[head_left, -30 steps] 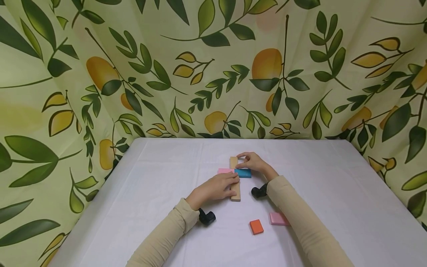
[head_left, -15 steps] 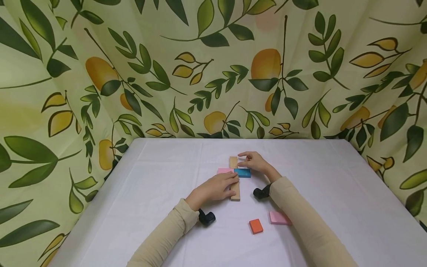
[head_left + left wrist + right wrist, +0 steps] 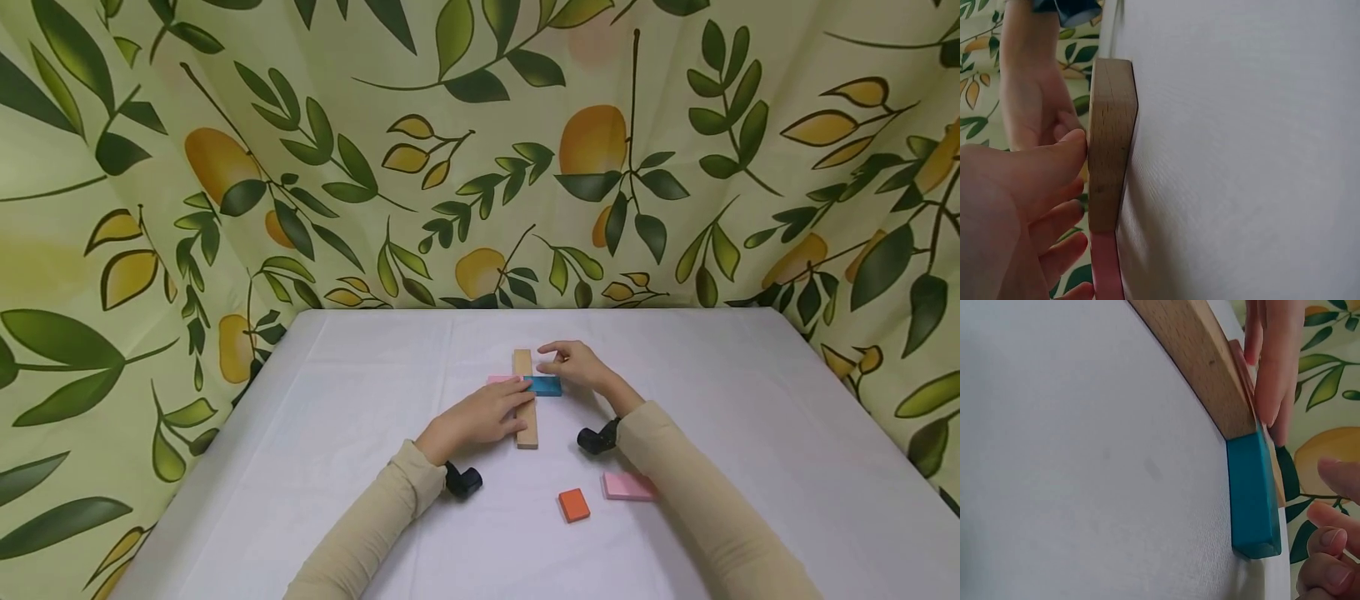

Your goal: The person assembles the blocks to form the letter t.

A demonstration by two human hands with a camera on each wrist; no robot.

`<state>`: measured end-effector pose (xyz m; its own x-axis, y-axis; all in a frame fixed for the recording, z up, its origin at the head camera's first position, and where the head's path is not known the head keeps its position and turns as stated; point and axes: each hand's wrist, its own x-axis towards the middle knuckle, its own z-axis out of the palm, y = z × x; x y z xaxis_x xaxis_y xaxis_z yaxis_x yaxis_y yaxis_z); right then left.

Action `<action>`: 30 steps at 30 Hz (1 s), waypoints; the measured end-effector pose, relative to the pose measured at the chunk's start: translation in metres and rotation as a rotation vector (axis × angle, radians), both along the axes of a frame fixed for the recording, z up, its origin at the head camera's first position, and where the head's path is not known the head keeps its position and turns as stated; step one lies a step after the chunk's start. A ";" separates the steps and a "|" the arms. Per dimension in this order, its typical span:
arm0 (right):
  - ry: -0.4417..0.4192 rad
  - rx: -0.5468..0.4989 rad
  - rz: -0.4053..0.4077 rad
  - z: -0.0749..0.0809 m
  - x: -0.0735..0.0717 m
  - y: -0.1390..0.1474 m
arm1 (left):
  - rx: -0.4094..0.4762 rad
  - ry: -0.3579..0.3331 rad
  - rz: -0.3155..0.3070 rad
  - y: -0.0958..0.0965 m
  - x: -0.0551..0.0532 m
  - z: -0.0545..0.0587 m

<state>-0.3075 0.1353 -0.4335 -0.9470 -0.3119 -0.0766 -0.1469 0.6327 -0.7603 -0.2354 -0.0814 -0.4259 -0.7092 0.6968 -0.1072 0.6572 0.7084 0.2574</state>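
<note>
Several wooden blocks lie on the white cloth in a cross shape. A plain wood block (image 3: pixel 527 432) points toward me and another plain wood block (image 3: pixel 522 361) points away. On the left is a pink block (image 3: pixel 500 380), partly hidden by fingers; on the right, a blue block (image 3: pixel 546 386). My left hand (image 3: pixel 480 414) rests over the middle with extended fingers, its thumb at the near wood block. Just right of the far block hovers my right hand (image 3: pixel 577 367), holding nothing, thumb and index finger apart. The right wrist view shows the blue block's (image 3: pixel 1252 494) end against plain wood.
An orange block (image 3: pixel 574 506) lies nearer on the white-covered table (image 3: pixel 360 375). Right of it, a second pink block (image 3: pixel 627 487) sits by my right sleeve (image 3: pixel 697 483). Behind the table hangs a leaf-patterned curtain (image 3: pixel 420 58).
My right hand has drawn slightly away to the right from the far wood block. The left hand stays over the middle, and the blocks keep their arrangement. The head view has shifted a little.
</note>
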 end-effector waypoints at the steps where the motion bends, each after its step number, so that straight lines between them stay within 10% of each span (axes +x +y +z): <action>1: -0.007 -0.006 -0.006 0.001 0.002 0.000 | 0.001 -0.007 0.000 0.000 0.000 0.000; 30: 0.005 -0.069 0.010 0.012 0.026 0.004 | -0.006 -0.050 -0.004 0.002 -0.005 0.002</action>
<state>-0.2810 0.1395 -0.4216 -0.9441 -0.3258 -0.0500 -0.1567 0.5769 -0.8016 -0.2404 -0.0791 -0.4242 -0.6997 0.6991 -0.1471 0.6466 0.7073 0.2859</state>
